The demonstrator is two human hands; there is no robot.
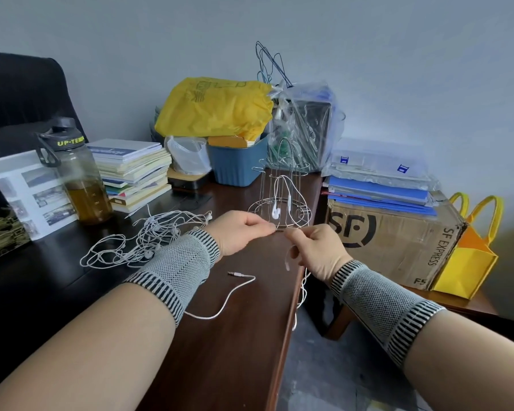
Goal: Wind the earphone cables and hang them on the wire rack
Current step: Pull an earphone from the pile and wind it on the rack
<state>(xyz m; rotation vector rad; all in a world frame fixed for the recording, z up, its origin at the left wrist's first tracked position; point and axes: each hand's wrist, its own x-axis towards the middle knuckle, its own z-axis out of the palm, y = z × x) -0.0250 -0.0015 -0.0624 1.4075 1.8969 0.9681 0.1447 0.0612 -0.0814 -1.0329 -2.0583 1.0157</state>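
- Carrying everything, the dark tabletop (235,336) ran away from the person, its right edge falling off just under the right hand.
- The wire rack (281,197) stood upright beyond both hands, just past the fingertips and a little nearer the right hand; one white earphone set (276,213) hung inside it already.
- A tangle of spare earphone cables (144,241) lay on the tabletop to the left, beyond the left wrist and well apart from the rack.
- The left hand (239,232) was closed in a pinch on the white cable, thumb and fingers (266,229) together, just in front of the rack's base ring.
- The right hand (316,250) was likewise pinched shut on the same cable, its fingertips almost meeting the left ones.
- The cable in hand (301,289) ran short and roughly level between the pinches, then dropped from the right hand past the tabletop edge.
- A loose plug end (235,274) lay on the tabletop behind the hands; whether it belonged to the held cable could not be told.
- Judging from this, winding came first, with the rack straight ahead for hanging.
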